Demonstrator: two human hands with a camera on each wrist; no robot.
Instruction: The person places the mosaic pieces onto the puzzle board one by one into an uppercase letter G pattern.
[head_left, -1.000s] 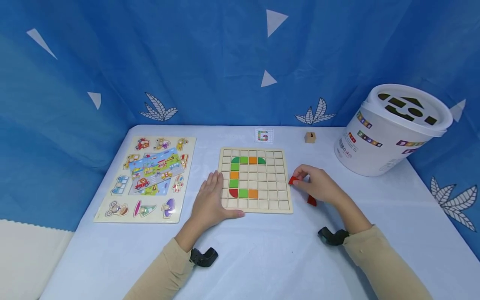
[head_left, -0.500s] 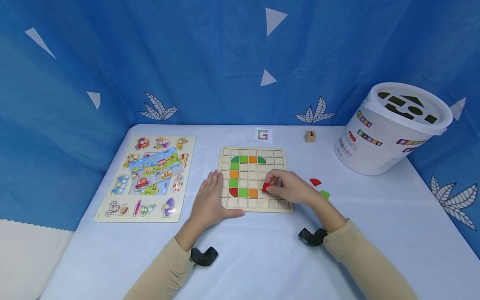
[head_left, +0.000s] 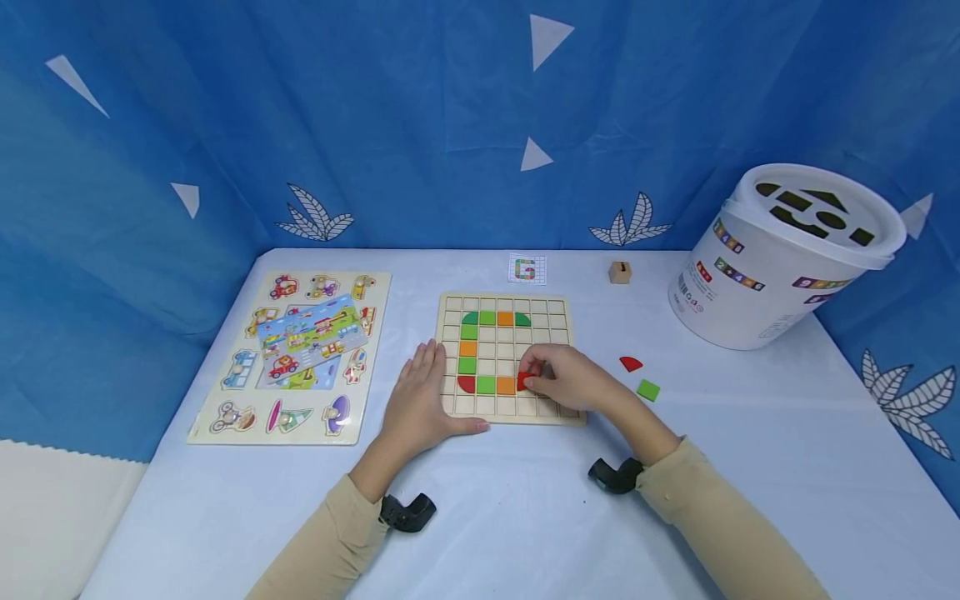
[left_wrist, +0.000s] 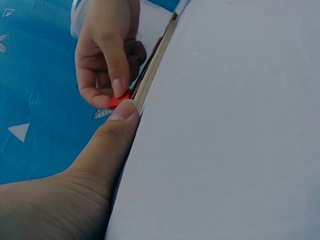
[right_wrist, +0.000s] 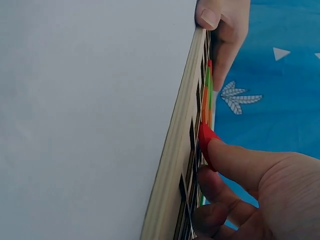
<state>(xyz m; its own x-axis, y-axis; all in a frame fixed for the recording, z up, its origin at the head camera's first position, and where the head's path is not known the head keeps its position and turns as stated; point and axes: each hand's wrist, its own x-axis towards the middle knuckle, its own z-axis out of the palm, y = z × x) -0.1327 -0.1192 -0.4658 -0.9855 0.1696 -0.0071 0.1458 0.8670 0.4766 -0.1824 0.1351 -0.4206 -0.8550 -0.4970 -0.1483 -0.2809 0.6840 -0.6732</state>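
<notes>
Wooden grid board (head_left: pixel 558 312) lies flat on the pale blue table (head_left: pixel 525 517), its square cells holding green, orange and red tiles in a curved line, and the right hand (head_left: pixel 570 382) pinches a small red piece (head_left: pixel 524 382) between thumb and fingertips, low over the cell just right of the bottom orange tile. Left hand (head_left: pixel 422 402) lies flat and open against the board's left edge, thumb along its front rim. Off to the right a loose red quarter-round (head_left: pixel 631 363) and a green square (head_left: pixel 648 390) sit on the table, with the white shape-sorter bucket (head_left: pixel 780 267) behind them, lid on, and a flat animal puzzle (head_left: pixel 296 354) far left
</notes>
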